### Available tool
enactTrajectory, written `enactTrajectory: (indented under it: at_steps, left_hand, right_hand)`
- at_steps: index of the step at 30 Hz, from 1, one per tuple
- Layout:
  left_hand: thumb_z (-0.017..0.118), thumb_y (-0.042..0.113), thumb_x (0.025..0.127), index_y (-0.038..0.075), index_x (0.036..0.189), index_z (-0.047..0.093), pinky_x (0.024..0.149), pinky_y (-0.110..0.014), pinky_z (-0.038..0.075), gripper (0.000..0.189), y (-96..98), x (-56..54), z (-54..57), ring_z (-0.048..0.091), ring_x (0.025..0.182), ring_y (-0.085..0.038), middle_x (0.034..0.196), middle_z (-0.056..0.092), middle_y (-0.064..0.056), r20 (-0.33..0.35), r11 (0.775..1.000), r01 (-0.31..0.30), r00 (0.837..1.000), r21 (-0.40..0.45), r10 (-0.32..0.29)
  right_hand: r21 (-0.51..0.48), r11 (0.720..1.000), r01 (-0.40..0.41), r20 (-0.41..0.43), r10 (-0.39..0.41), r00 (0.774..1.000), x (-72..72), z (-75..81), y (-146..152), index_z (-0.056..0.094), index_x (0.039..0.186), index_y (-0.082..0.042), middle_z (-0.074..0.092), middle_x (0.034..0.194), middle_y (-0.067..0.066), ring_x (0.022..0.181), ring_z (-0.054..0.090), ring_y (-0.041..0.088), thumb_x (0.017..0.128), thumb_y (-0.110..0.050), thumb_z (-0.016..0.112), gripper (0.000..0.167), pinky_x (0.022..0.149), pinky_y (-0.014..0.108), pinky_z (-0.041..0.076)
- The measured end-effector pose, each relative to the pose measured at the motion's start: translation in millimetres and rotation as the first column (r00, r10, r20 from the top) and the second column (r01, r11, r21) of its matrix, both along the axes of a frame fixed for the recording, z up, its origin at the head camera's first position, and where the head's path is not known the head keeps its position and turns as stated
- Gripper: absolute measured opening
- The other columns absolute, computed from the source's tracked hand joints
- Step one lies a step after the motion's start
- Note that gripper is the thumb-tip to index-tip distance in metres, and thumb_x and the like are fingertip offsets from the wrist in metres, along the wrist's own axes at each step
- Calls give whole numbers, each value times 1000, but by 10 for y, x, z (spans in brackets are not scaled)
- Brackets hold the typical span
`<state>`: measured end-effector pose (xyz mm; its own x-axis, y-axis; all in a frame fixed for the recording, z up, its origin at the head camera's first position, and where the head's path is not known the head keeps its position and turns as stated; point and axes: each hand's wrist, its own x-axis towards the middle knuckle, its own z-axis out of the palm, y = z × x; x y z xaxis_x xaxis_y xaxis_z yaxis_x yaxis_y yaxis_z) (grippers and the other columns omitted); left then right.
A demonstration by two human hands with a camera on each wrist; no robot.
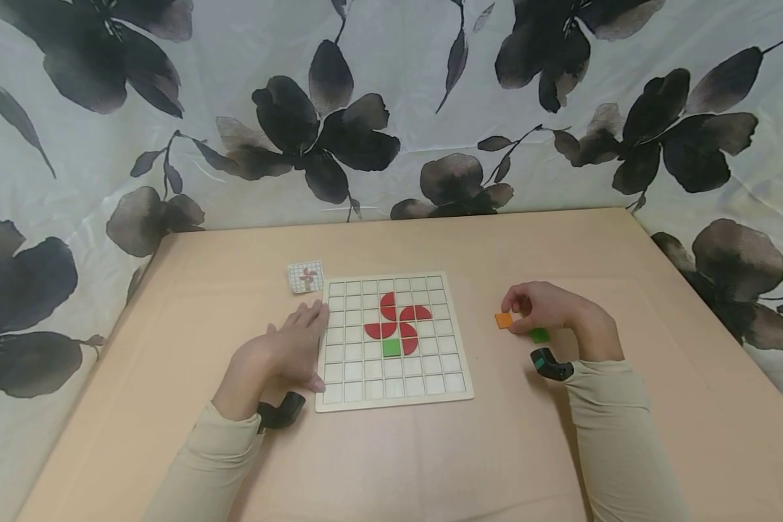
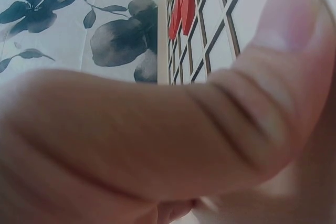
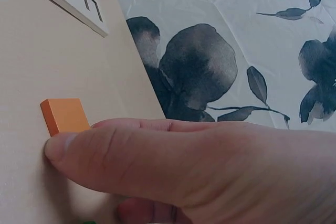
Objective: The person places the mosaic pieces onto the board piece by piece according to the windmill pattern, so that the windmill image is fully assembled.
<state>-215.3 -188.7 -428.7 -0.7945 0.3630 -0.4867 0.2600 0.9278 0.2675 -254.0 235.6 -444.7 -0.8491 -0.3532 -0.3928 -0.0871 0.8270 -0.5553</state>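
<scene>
A white grid board (image 1: 460, 386) lies on the table with red quarter-round tiles (image 1: 408, 338) forming a pinwheel near its middle. One green square tile (image 1: 391, 348) sits in a cell just below them. Along the board's left edge rests my left hand (image 1: 280, 354), fingers extended; the left wrist view shows its thumb (image 2: 286, 30) large beside the grid. To the right of the board, my right hand (image 1: 551, 308) pinches an orange square tile (image 3: 65, 114) between thumb and fingers. Under that hand lies another green piece (image 1: 539, 335), partly hidden.
A small card (image 1: 305, 277) printed with a red pinwheel on a grid lies beyond the board's upper left corner. The wooden table (image 1: 391, 471) ends at the back against a floral curtain (image 1: 424, 80), which also hangs on both sides.
</scene>
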Motion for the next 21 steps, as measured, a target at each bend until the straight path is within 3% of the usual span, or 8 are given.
enactTrajectory:
  at_steps: [6, 21]
  left_hand:
    - [86, 37, 64, 1, 152, 4, 104, -75, 10, 125, -1, 11, -9, 0, 147, -40, 160, 3, -18, -14, 1000, 16, 1000, 8, -15]
    - [85, 38, 61, 4, 153, 1, 107, -73, 6, 129, -7, -7, -3, -3, 147, -36, 161, -2, -15, 18, 1000, -9, 1000, 0, 9]
  right_hand:
    - [-21, 999, -32, -13, 32, 999, -7, -6, 9, 61, 97, -7, 50, 82, 5, 80, 48, 20, 77, -9, 73, 24, 66, 29, 42]
    - [6, 1000, -13, -15, 13, 1000, -6, 9, -14, 62, 98, -6, 52, 83, 5, 80, 48, 19, 77, -13, 73, 25, 63, 28, 42]
